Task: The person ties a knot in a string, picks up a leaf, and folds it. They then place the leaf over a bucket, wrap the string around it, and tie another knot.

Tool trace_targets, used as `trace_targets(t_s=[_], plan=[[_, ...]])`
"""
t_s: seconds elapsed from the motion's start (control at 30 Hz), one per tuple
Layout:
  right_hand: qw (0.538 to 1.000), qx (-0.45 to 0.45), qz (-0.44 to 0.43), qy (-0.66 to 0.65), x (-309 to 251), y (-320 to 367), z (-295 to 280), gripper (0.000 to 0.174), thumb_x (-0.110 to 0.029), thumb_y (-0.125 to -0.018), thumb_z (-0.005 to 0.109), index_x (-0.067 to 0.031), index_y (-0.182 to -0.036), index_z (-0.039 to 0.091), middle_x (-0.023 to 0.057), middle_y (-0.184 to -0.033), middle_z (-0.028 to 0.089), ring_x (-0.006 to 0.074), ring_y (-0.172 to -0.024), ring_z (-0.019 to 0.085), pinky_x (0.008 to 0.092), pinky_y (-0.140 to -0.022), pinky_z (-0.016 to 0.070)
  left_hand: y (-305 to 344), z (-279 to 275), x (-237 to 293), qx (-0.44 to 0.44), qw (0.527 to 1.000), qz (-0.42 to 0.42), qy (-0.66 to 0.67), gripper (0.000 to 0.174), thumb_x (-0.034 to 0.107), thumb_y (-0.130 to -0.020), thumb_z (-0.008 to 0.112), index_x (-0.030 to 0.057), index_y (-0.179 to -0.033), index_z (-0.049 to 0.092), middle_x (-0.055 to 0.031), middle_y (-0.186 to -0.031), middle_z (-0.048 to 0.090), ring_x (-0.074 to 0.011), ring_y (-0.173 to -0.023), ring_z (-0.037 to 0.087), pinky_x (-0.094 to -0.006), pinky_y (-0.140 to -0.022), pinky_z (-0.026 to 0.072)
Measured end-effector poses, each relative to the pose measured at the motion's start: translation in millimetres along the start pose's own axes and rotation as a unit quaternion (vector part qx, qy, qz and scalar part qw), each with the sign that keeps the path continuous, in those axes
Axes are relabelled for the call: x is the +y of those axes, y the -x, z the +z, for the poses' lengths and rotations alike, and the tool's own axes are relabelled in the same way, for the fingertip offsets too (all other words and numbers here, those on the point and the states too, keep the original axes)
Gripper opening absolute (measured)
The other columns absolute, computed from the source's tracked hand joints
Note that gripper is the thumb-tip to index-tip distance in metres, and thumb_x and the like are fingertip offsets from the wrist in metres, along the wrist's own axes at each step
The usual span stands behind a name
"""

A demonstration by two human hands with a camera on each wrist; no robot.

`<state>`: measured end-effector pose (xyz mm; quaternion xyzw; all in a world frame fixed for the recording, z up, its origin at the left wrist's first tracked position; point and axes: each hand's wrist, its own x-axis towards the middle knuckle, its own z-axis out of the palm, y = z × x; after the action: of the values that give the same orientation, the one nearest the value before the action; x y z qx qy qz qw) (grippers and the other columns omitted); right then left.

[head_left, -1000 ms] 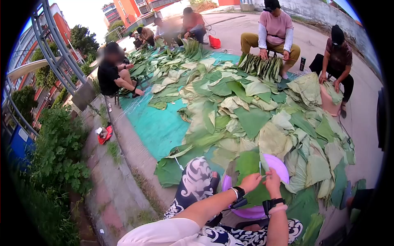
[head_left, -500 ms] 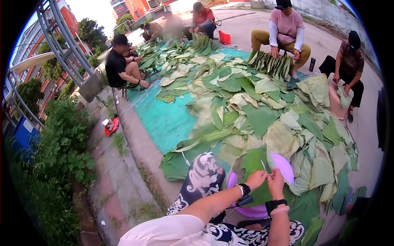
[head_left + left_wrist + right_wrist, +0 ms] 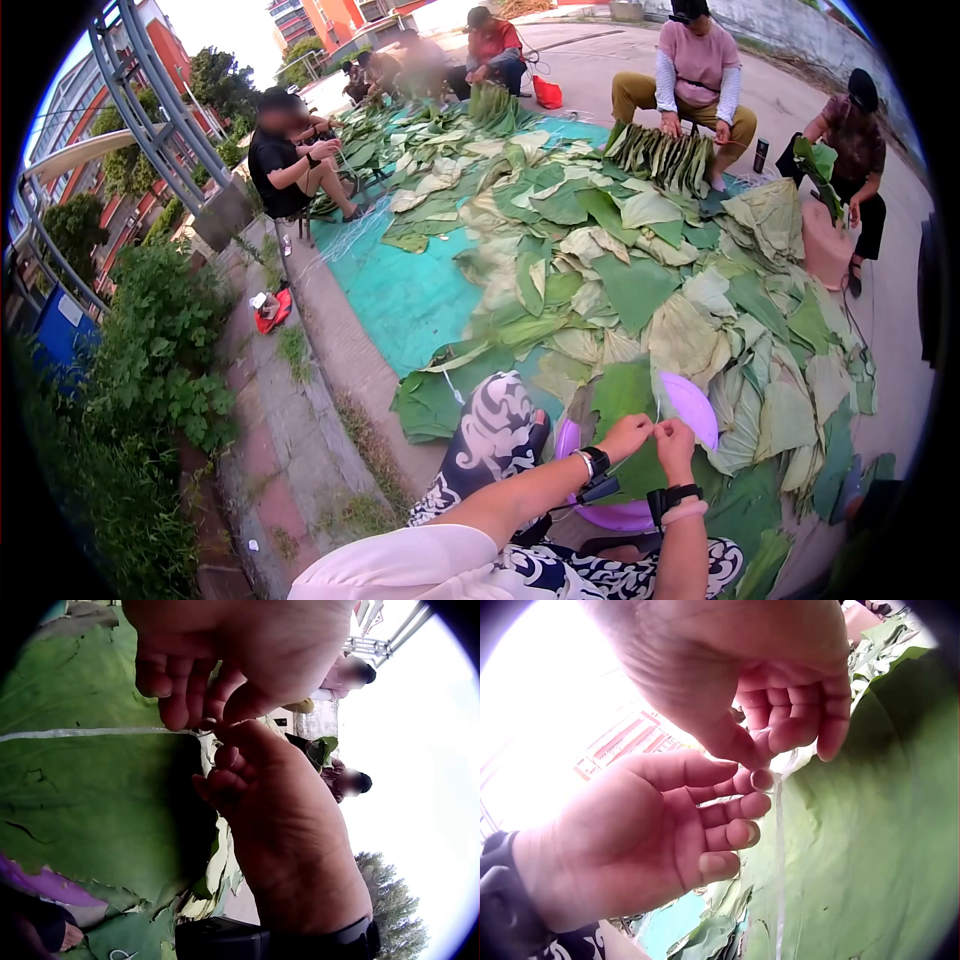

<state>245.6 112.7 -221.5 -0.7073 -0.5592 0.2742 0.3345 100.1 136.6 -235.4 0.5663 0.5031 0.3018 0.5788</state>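
Observation:
A large green leaf, with a white string running across it, lies in front of my lap over a purple basin. My left hand pinches the string between thumb and forefinger at the leaf's top side. Right against it, my right hand pinches the string too, thumb to forefinger. Both sets of fingertips meet where the string gathers, seen closely in the right wrist view. The other fingers of both hands are loosely curled. Part of the gathered string is hidden behind the fingertips.
Many large leaves are spread over a teal sheet beyond my knees. Several seated people work around it, one with a row of folded leaves. A curb and bushes are at left.
My fingertips have drawn together on the string, and its upright white end shows less. The view shifted slightly. At far right, a person now holds up a green leaf; the person in black has raised their hands.

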Motion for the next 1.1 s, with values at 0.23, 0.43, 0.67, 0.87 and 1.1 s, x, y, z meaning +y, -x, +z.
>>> trace_targets(t_s=[0.23, 0.43, 0.67, 0.87, 1.1], plan=[[0.998, -0.001, 0.050, -0.038, 19.5, -6.1, 11.1, 0.018, -0.019, -0.076, 0.070, -0.0009, -0.078, 0.069, 0.0134, -0.070, 0.069, 0.0248, -0.066, 0.067, 0.0366, -0.065, 0.0525, 4.9, 0.4, 0.2, 0.056, 0.984, 0.095, -0.141, 0.011, 0.012, -0.081, 0.063, 0.0039, -0.088, 0.062, -0.0135, -0.086, 0.063, -0.0299, -0.079, 0.063, -0.0395, -0.069, 0.0488], [0.994, 0.034, 0.039, -0.100, 22.9, -4.5, 16.8, 0.015, -0.014, -0.075, 0.073, -0.0012, -0.079, 0.068, 0.0107, -0.067, 0.067, 0.0209, -0.062, 0.065, 0.0342, -0.064, 0.0521, 11.7, 4.6, 12.8, 0.073, 0.975, 0.089, -0.188, 0.010, 0.012, -0.082, 0.060, 0.0058, -0.089, 0.061, -0.0156, -0.091, 0.063, -0.0364, -0.085, 0.062, -0.0450, -0.072, 0.0490], [1.000, 0.006, 0.010, -0.029, 3.3, 0.5, 7.2, 0.011, -0.012, -0.075, 0.072, -0.0027, -0.080, 0.068, 0.0095, -0.067, 0.066, 0.0198, -0.060, 0.063, 0.0334, -0.060, 0.0508, 13.0, 5.6, 10.6, 0.083, 0.968, 0.096, -0.214, 0.011, 0.014, -0.084, 0.058, 0.0058, -0.091, 0.060, -0.0164, -0.092, 0.064, -0.0377, -0.086, 0.062, -0.0472, -0.073, 0.0493], [0.998, -0.003, -0.062, 0.027, -8.3, 4.9, -0.3, 0.012, -0.013, -0.074, 0.072, -0.0043, -0.080, 0.070, 0.0114, -0.070, 0.066, 0.0249, -0.063, 0.064, 0.0356, -0.062, 0.0509, 14.3, 5.4, 11.0, 0.113, 0.964, 0.097, -0.220, 0.012, 0.016, -0.084, 0.061, 0.0058, -0.091, 0.062, -0.0163, -0.083, 0.067, -0.0367, -0.078, 0.065, -0.0458, -0.069, 0.0504], [0.992, -0.049, -0.096, 0.063, -15.5, 6.4, -9.6, 0.012, -0.016, -0.074, 0.071, -0.0059, -0.080, 0.069, 0.0120, -0.076, 0.062, 0.0302, -0.071, 0.062, 0.0408, -0.065, 0.0493, 11.7, 3.6, 3.8, 0.113, 0.965, 0.083, -0.221, 0.013, 0.016, -0.084, 0.061, 0.0054, -0.091, 0.062, -0.0169, -0.082, 0.067, -0.0371, -0.077, 0.065, -0.0457, -0.068, 0.0504]])
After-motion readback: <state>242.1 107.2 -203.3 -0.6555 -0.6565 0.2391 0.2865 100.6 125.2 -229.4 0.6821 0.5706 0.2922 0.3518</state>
